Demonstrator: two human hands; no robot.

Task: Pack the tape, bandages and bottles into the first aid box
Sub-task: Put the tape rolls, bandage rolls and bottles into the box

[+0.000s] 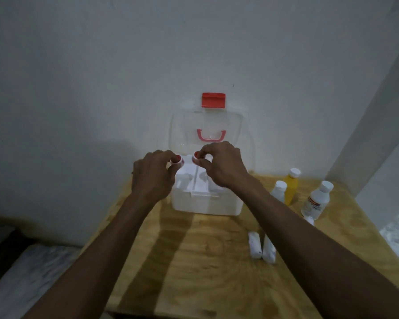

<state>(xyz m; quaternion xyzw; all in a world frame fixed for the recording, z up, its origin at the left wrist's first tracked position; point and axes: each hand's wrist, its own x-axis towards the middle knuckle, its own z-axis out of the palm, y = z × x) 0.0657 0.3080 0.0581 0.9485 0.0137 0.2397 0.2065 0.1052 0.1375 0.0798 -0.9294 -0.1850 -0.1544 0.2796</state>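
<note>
A white first aid box (206,203) stands open at the back of the wooden table, its clear lid (211,127) with a red latch leaning on the wall. Above the box, my left hand (153,174) holds a small tape roll (177,160) with a red core. My right hand (221,168) holds a second such tape roll (195,157) beside it. To the right stand a yellow bottle (291,187), a small white bottle (278,189) and a clear labelled bottle (317,201). Two wrapped bandage rolls (255,245) lie in front of them.
The wooden table (205,261) ends at a wall behind the box and at a pale wall panel on the right. A small white item (309,219) lies by the clear bottle. A bed or mattress edge shows at the lower left.
</note>
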